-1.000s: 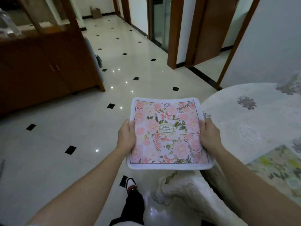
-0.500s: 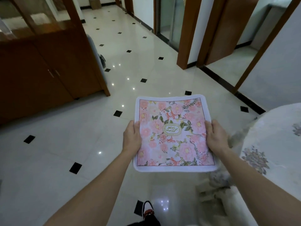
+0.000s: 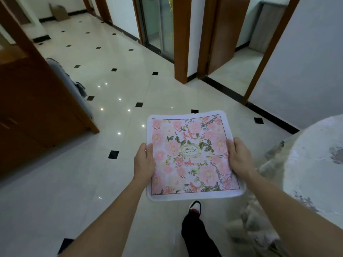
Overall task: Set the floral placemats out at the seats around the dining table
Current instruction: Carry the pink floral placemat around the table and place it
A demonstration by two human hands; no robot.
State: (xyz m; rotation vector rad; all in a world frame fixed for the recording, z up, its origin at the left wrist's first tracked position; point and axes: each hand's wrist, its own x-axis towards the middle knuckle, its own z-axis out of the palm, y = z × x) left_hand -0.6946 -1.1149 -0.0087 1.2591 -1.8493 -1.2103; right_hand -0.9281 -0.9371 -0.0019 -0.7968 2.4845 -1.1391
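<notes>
I hold a square pink floral placemat (image 3: 191, 154) with a white border flat in front of me, above the floor. My left hand (image 3: 144, 160) grips its left edge and my right hand (image 3: 239, 156) grips its right edge, thumbs on top. The round dining table (image 3: 315, 164), covered in a pale flowered cloth, shows only at the right edge, to the right of the mat. No seat or other placemat is visible on the table part in view.
A wooden cabinet (image 3: 33, 108) stands at the left with a grey cloth (image 3: 74, 89) beside it. Wooden door frames (image 3: 182, 39) and an open doorway lie ahead. The glossy tiled floor (image 3: 92, 164) stretches in front. My foot (image 3: 194, 208) steps below the mat.
The view has swung left and away from the table, which has slid to the right edge. The placemat stays held in both hands; the green mat on the table has left view.
</notes>
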